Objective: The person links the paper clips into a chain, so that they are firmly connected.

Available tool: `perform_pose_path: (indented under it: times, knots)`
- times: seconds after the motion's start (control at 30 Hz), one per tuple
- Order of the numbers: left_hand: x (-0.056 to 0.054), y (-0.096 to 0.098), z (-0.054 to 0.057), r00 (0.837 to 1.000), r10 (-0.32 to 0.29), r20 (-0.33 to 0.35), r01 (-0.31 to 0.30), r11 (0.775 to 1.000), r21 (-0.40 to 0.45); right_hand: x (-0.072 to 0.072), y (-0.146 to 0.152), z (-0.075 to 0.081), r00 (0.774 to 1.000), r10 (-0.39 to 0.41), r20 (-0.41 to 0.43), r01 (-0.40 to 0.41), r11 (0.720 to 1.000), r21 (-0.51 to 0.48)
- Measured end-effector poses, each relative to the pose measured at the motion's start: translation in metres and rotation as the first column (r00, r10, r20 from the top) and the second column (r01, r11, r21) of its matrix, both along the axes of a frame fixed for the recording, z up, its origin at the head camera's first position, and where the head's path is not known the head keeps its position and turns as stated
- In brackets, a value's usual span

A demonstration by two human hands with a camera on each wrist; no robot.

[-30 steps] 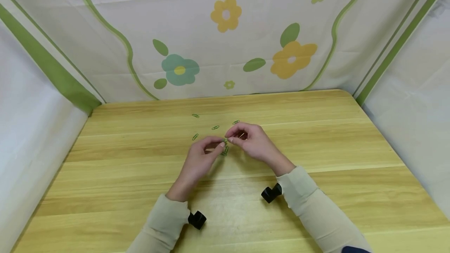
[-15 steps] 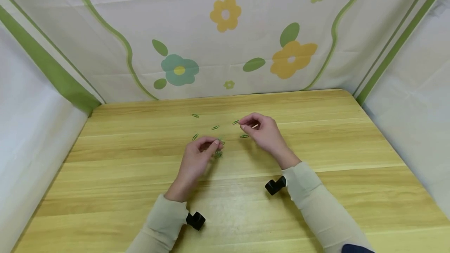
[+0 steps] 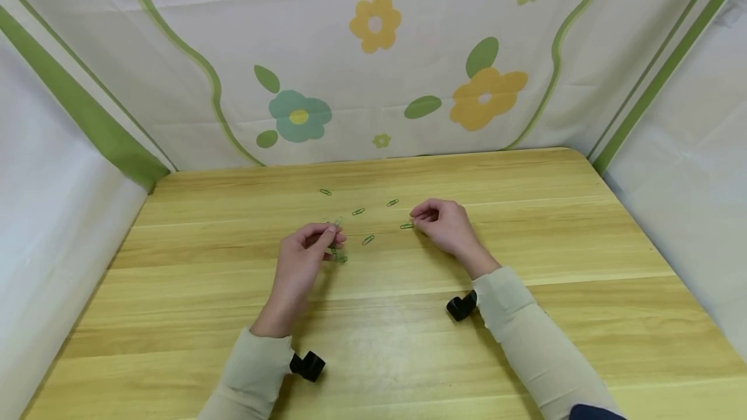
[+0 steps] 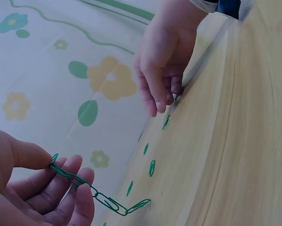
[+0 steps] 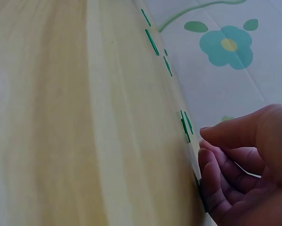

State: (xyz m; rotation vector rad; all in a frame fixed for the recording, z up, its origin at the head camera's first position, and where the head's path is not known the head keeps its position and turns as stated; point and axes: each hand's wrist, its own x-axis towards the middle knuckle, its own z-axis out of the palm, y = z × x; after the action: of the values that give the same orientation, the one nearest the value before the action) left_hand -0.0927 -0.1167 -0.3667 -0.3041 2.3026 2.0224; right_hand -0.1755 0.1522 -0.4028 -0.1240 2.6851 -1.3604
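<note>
My left hand point(image 3: 303, 255) pinches one end of a chain of green paper clips point(image 4: 110, 201) between thumb and fingers. In the left wrist view the linked clips run across the fingers and dangle past them. To the right, my right hand point(image 3: 443, 229) is low over the table, its fingers loosely bent. Its fingertips are at the right end of a loose green paper clip point(image 3: 405, 226); whether they touch it I cannot tell. In the right wrist view nothing shows between thumb and forefinger, and a green clip point(image 5: 199, 190) lies beside the lower fingers.
Loose green paper clips lie scattered on the wooden table point(image 3: 554, 342): one paper clip point(image 3: 367, 240) between the hands, others farther back, including a paper clip point(image 3: 325, 192) and a paper clip point(image 3: 393, 202). A flowered white curtain point(image 3: 233, 18) hangs behind the table's far edge.
The hands have parted from where they met at the chain. My left hand has moved left with the chain; my right hand has gone right, then down towards the loose paper clip.
</note>
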Motion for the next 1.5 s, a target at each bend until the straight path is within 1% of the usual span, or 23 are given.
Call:
perform_pose_path:
  times: [0.2, 0.37, 0.53, 0.87, 1.2, 1.5]
  knots:
    - [0.001, -0.008, -0.002, 1.0, 0.006, 0.008, -0.006, 1.0, -0.006, -0.001, -0.001, -0.002, 0.999, 0.036, 0.01, -0.036, 0.999, 0.035]
    - [0.001, -0.01, -0.004, 1.0, 0.002, 0.006, -0.002, 1.0, -0.006, -0.001, -0.002, -0.003, 0.999, 0.053, -0.007, -0.052, 0.997, 0.053]
    - [0.001, -0.01, -0.004, 1.0, 0.005, 0.002, -0.005, 1.0, -0.003, -0.001, -0.005, -0.003, 0.998, 0.061, -0.024, -0.059, 0.995, 0.077]
    - [-0.001, -0.005, -0.004, 1.0, 0.014, 0.013, -0.014, 1.0, 0.007, -0.003, -0.009, -0.002, 0.997, 0.073, -0.034, -0.067, 0.987, 0.146]
    - [-0.004, 0.003, -0.009, 1.0, 0.004, 0.003, -0.004, 1.0, 0.028, -0.003, -0.011, 0.0, 0.997, 0.079, -0.011, -0.075, 0.977, 0.201]
    - [-0.005, 0.006, -0.01, 1.0, 0.017, -0.002, -0.017, 0.999, 0.03, -0.003, -0.01, 0.001, 0.997, 0.08, -0.002, -0.077, 0.97, 0.23]
